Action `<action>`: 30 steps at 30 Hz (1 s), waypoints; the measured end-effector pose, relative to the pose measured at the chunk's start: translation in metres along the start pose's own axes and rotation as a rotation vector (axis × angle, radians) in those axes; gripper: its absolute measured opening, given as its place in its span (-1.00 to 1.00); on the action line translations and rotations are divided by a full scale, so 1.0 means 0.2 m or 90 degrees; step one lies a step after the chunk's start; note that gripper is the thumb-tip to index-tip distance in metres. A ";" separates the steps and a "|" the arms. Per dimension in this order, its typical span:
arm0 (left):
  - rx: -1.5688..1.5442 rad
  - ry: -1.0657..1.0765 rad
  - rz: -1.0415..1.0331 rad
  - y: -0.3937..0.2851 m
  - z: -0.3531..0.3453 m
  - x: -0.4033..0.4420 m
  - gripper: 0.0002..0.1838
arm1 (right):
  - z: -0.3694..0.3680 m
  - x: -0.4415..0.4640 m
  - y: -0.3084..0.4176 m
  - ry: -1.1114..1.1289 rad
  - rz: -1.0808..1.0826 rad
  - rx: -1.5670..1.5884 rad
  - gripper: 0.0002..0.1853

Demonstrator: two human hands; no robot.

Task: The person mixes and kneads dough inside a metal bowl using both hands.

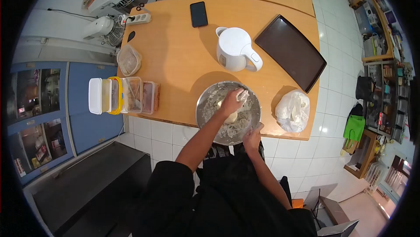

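A metal mixing bowl point(201, 110) sits at the table's near edge, its inner wall smeared with flour and wet dough. Inside it lies a pale lump of dough point(231, 117) among loose shaggy bits. My left hand point(234, 101) is in the bowl over the lump, fingers curled and coated with sticky white dough. The wrist and forearm hide part of the lump. At the bowl's near right side, my right hand point(252, 139) grips the rim, with the thumb up along the outside.
Beyond the bowl stands a white electric kettle point(236, 44). A dark baking tray point(291, 53) and a plastic bag of white powder point(293, 111) lie to the right. Several plastic containers point(133, 95) line the left edge. A phone point(199, 14) and power strip point(136, 19) are farther back.
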State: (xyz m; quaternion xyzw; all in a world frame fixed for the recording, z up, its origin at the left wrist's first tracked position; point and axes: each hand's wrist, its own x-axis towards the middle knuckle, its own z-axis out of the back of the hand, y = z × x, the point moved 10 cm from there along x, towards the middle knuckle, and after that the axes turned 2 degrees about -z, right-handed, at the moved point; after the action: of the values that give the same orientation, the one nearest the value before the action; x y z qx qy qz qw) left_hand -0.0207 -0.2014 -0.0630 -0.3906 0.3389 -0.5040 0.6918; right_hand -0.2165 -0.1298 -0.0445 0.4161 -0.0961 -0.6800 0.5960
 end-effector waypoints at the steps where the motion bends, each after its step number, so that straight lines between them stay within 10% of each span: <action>1: 0.083 0.031 -0.012 -0.04 0.06 -0.01 -0.54 | 0.01 -0.01 0.02 -0.013 0.015 0.007 -0.55; 7: 0.410 0.104 -0.155 0.07 0.02 -0.32 -0.40 | 0.02 0.00 0.04 -0.036 0.037 0.055 -0.51; 10: 0.479 0.015 -0.018 0.05 0.09 -0.39 -0.45 | -0.01 -0.01 0.02 -0.021 0.025 0.052 -0.53; 22: 0.318 0.256 0.081 -0.18 -0.16 -0.57 -0.43 | -0.06 0.00 0.00 0.010 0.086 0.051 -0.59; 30: 0.244 -0.096 0.094 0.12 -0.26 -0.52 -0.29 | -0.08 0.00 -0.07 0.081 0.054 0.041 -0.62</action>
State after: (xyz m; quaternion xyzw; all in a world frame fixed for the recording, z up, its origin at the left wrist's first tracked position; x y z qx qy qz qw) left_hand -0.0830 -0.1066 -0.1007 -0.2626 0.2119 -0.4770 0.8116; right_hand -0.2163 -0.1205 -0.0632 0.4731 -0.0975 -0.6228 0.6155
